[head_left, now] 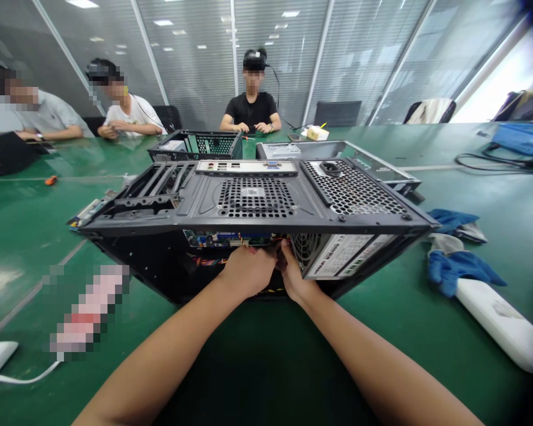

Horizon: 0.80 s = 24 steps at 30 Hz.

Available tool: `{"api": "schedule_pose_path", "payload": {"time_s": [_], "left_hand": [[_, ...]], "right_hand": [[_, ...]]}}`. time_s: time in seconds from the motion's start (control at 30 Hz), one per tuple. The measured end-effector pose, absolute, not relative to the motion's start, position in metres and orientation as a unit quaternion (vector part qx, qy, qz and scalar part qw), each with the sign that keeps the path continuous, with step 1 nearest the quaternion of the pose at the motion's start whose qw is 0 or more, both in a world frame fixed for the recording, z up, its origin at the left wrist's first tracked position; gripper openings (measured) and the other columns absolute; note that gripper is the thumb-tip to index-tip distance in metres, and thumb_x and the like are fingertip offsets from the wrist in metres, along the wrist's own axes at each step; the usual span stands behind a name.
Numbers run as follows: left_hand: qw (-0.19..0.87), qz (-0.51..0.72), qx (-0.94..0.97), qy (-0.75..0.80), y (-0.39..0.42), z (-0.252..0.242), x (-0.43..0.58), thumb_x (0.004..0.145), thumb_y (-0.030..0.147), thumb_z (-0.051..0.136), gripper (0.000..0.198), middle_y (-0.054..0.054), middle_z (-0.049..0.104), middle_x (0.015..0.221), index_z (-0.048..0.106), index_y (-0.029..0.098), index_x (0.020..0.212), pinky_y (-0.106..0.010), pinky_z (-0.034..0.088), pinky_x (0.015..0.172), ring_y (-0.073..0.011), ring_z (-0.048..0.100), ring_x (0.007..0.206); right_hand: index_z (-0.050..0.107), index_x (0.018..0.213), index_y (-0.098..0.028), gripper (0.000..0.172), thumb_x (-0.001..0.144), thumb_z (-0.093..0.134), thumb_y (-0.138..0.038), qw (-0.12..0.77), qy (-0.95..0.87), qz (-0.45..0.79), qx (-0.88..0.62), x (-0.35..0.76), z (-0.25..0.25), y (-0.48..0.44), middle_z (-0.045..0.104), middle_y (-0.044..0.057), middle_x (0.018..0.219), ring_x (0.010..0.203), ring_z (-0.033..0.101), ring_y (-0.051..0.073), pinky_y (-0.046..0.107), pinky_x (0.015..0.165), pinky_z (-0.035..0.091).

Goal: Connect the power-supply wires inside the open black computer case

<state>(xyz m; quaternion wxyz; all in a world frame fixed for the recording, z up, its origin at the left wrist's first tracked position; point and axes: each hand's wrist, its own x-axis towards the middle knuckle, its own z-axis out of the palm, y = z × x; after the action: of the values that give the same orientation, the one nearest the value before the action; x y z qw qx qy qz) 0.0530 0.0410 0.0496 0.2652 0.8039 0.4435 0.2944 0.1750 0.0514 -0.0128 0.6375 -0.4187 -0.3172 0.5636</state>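
A black computer case (190, 213) lies in front of me, its perforated back panel facing up and its open side towards me. Both hands reach inside. My left hand (251, 271) is closed, close to the motherboard (224, 238) and some thin coloured wires; what its fingers grip is hidden. Beside it, my right hand (294, 278) is also closed, thumb up, next to the power supply (337, 254) with its fan and white label. The fingertips of both hands meet around something dark that I cannot make out. Bundled coloured cables (208, 260) show deeper in the case.
Behind the case stand another black case frame (199, 145) and a metal panel (368, 163). Blue-grey gloves (459, 266) and a white power strip (500, 322) lie at right. A blurred pink item (89, 310) lies at left. Several people sit across the green table (48, 236).
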Motion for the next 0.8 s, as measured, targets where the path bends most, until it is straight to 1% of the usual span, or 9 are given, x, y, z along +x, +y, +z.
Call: {"api": "schedule_pose_path", "payload": {"time_s": [0.1,0.2,0.27,0.37,0.5,0.63,0.73,0.8], "left_hand": [[0.235,0.278,0.825,0.431,0.045,0.042,0.049,0.078,0.006,0.053,0.017,-0.013,0.056,0.082,0.061,0.014,0.091,-0.035,0.040,0.079,-0.0322,0.053,0.098],[0.210,0.251,0.837,0.438,0.048,0.032,0.047,0.082,0.010,0.053,0.010,-0.012,0.056,0.080,0.060,0.014,0.089,-0.033,0.041,0.073,-0.0301,0.057,0.090],[0.188,0.221,0.841,0.457,0.048,0.025,0.048,0.087,0.016,0.051,0.010,-0.012,0.057,0.079,0.059,0.014,0.092,-0.033,0.043,0.071,-0.0291,0.059,0.086],[0.164,0.187,0.840,0.483,0.048,0.017,0.051,0.092,0.023,0.046,0.015,-0.012,0.058,0.077,0.058,0.014,0.096,-0.033,0.044,0.069,-0.0267,0.060,0.077],[0.140,0.163,0.833,0.511,0.047,0.012,0.054,0.094,0.027,0.041,0.022,-0.013,0.061,0.076,0.058,0.014,0.100,-0.036,0.047,0.066,-0.0270,0.064,0.070],[0.120,0.118,0.822,0.543,0.042,0.013,0.058,0.096,0.030,0.038,0.026,-0.013,0.066,0.082,0.057,0.015,0.107,-0.038,0.051,0.069,-0.0278,0.068,0.074],[0.070,0.058,0.811,0.578,0.037,0.018,0.062,0.098,0.031,0.034,0.029,-0.012,0.069,0.087,0.055,0.017,0.113,-0.040,0.053,0.072,-0.0279,0.070,0.078],[0.039,0.040,0.810,0.584,0.035,0.020,0.065,0.099,0.032,0.034,0.029,-0.012,0.070,0.088,0.054,0.017,0.112,-0.040,0.055,0.070,-0.0281,0.070,0.078]], "right_hand": [[0.057,0.073,-0.024,0.040,0.067,0.073,-0.060,0.635,-0.330,0.552,-0.428,0.175,-0.016,0.053,0.048,-0.004,0.060,0.055,0.044,0.014,0.030,0.052,0.040],[0.057,0.070,-0.024,0.043,0.067,0.070,-0.064,0.631,-0.338,0.546,-0.436,0.174,-0.016,0.053,0.044,-0.004,0.058,0.055,0.042,0.013,0.029,0.052,0.038],[0.056,0.069,-0.023,0.044,0.067,0.069,-0.065,0.631,-0.340,0.541,-0.439,0.173,-0.014,0.052,0.048,-0.004,0.062,0.059,0.044,0.014,0.029,0.054,0.038],[0.058,0.070,-0.023,0.043,0.067,0.069,-0.064,0.636,-0.340,0.538,-0.437,0.173,-0.012,0.051,0.054,-0.002,0.069,0.067,0.048,0.015,0.029,0.059,0.040],[0.059,0.072,-0.022,0.042,0.065,0.072,-0.062,0.640,-0.335,0.535,-0.437,0.173,-0.011,0.051,0.059,0.000,0.076,0.075,0.054,0.017,0.031,0.064,0.043],[0.059,0.072,-0.022,0.043,0.066,0.071,-0.062,0.640,-0.330,0.530,-0.448,0.174,-0.015,0.053,0.060,0.001,0.078,0.076,0.055,0.018,0.032,0.065,0.044],[0.058,0.072,-0.022,0.043,0.066,0.071,-0.062,0.644,-0.328,0.519,-0.456,0.174,-0.019,0.054,0.060,0.001,0.079,0.076,0.055,0.018,0.033,0.067,0.044],[0.059,0.072,-0.022,0.041,0.070,0.069,-0.062,0.647,-0.347,0.497,-0.463,0.174,-0.021,0.055,0.061,0.001,0.078,0.076,0.056,0.019,0.034,0.068,0.044]]}}
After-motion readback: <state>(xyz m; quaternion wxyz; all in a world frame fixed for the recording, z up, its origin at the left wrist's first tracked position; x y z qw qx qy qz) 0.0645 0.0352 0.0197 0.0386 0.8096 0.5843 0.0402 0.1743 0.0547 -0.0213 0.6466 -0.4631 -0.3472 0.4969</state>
